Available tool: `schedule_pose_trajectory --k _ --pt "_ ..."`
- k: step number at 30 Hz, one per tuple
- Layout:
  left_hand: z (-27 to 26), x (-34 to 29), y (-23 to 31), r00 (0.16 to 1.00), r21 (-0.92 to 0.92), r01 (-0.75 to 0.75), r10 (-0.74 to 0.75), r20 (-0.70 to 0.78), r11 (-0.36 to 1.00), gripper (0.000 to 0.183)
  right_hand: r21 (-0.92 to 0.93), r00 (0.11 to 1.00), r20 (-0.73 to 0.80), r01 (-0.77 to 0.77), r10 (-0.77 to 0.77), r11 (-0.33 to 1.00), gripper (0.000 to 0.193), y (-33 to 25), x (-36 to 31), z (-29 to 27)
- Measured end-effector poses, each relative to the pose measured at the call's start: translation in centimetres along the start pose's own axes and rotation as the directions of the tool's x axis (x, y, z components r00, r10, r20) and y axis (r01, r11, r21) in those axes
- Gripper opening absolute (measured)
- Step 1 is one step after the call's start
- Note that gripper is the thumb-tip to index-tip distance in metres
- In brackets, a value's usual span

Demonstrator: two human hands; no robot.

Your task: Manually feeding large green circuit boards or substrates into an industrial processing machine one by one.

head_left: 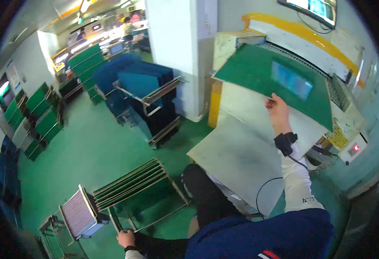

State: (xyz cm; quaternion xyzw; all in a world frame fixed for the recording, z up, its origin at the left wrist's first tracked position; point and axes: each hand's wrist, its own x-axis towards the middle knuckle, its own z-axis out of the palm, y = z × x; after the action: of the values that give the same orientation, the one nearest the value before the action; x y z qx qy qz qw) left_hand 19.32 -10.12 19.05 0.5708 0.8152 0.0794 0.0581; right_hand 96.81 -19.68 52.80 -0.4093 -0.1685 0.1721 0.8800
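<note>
A large flat green board (pixel 250 69) lies tilted on the machine at the right, a bluish reflection on its surface. My right hand (pixel 278 112), with a black strap and cable at the wrist, is at the board's near edge, fingers curled and closed on it. At the lower left, my left hand (pixel 125 238) grips the near end of a metal rack (pixel 178 194). Several green boards (pixel 129 183) stand side by side in that rack. My left fingers are partly hidden against the rail.
Below the machine sits a pale grey sheet (pixel 241 151). A slotted tray (pixel 79 211) stands left of the rack. Carts of dark blue panels (pixel 140 82) stand by the white pillar (pixel 174 39). More green boards (pixel 44 108) line the left wall. A screen (pixel 315 11) hangs above the machine.
</note>
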Motion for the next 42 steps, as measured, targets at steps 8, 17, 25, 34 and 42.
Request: schedule_pose_trajectory --k 8,17,25,34,42 --pt "-2.3 0.3 0.8 0.983 0.01 0.006 -0.008 0.184 1.0 0.042 0.019 0.996 -0.054 0.067 -0.066 0.998 0.011 -3.1 1.1 1.9" --pt "-3.2 0.4 0.9 0.958 0.019 -0.037 0.03 0.286 0.999 0.056 0.079 0.993 -0.1 -0.058 0.066 0.995 0.016 -9.3 11.2 0.4" --pt "-1.2 1.0 -0.5 0.978 0.068 0.005 -0.019 0.209 0.998 0.067 -0.139 0.99 -0.125 -0.078 0.061 0.987 0.018 -10.7 13.4 -0.7" --pt "-1.6 0.5 1.3 0.955 -0.007 0.008 -0.005 0.295 1.0 0.069 -0.918 0.736 0.357 0.165 -0.575 -0.359 0.038 -15.4 19.3 -4.8" --pt "-2.0 0.5 0.7 0.953 0.145 0.059 -0.099 0.287 0.988 0.069 -0.86 0.961 0.124 -0.021 -0.248 -0.509 0.05 -15.2 16.7 -1.8"
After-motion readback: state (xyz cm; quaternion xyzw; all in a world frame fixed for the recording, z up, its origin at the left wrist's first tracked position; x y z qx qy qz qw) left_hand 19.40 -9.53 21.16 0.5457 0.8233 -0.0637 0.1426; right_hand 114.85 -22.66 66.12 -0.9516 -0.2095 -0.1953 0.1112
